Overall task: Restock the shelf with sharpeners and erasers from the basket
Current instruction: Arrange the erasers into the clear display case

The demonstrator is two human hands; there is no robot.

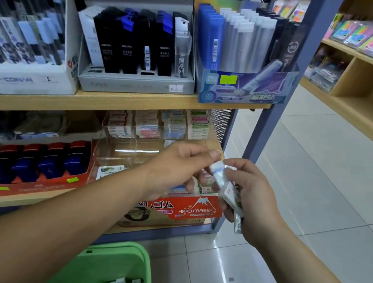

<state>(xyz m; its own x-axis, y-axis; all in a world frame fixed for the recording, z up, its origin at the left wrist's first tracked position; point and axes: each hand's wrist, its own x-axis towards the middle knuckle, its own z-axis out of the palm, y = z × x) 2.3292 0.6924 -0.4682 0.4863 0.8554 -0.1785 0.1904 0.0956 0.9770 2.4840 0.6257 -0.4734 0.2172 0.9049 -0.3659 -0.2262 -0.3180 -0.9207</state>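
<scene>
Our left hand (177, 166) pinches one white eraser (217, 171) off the stack (230, 195) gripped in our right hand (251, 198). Eraser's long axis tilts down-right; clear shelf bins (129, 150) lie just behind-left, nearer the left hand, we judge.

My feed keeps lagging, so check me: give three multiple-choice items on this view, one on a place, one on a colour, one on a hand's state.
1. Where is the HARD ERASER box? A) lower shelf, right end B) upper shelf C) on the floor
2. Basket colour? A) red B) green C) blue
3. Right hand? A) open B) curled, empty C) grips a stack of erasers

1A, the box sits at that shelf's right end; 2B, its rim is green; 3C, fingers curl round the stack.
</scene>
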